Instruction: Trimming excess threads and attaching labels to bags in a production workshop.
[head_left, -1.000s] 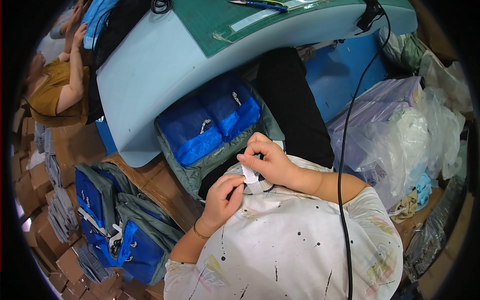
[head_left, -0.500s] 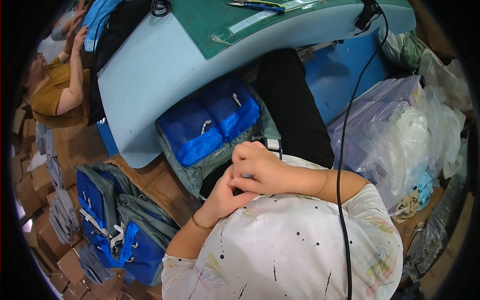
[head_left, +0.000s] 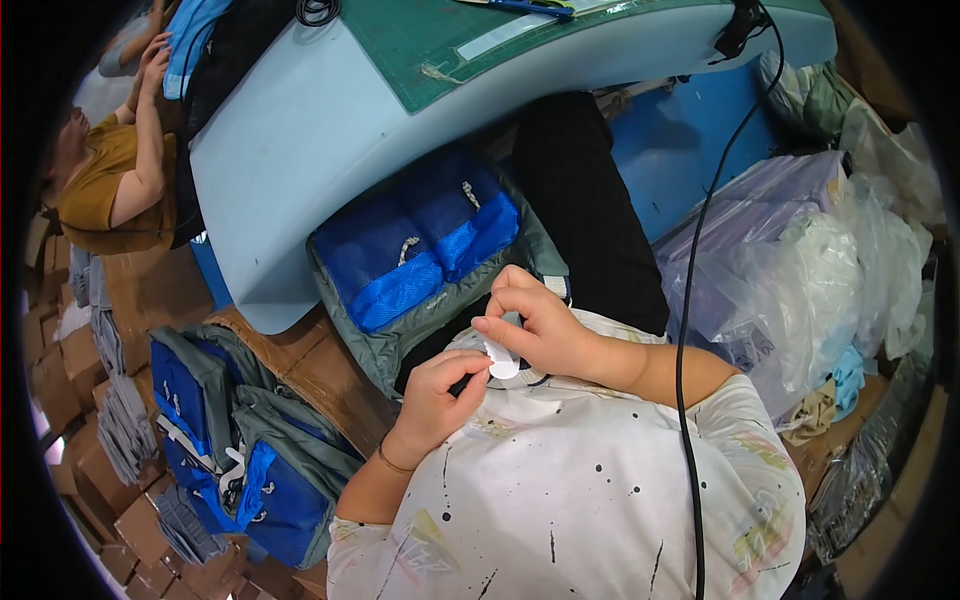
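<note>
My left hand [head_left: 440,396] is closed, its thumb and fingertips pinching the edge of a small white flat piece [head_left: 503,365] with a rounded end. On the other side of that piece, my right hand [head_left: 540,332] has its thumb and fingers closed on it too. Its exact kind is unclear. A blue and grey-green bag [head_left: 372,262] lies on my lap just beyond my hands, with two blue front pockets and speckled cord pulls. White webbing [head_left: 556,288] shows beside my right hand; my fingers hide part of the bag's near edge.
A pale blue table [head_left: 290,180] with a green mat [head_left: 385,50] curves over the bag. More blue and grey bags [head_left: 290,500] stand at the lower left. Clear plastic bags [head_left: 800,270] are heaped at right. A black cable [head_left: 690,330] crosses my side. Another person [head_left: 120,180] works at far left.
My hands were together, fingers overlapping. They have moved slightly apart, and the white piece now shows between them. The bag has hardly moved.
</note>
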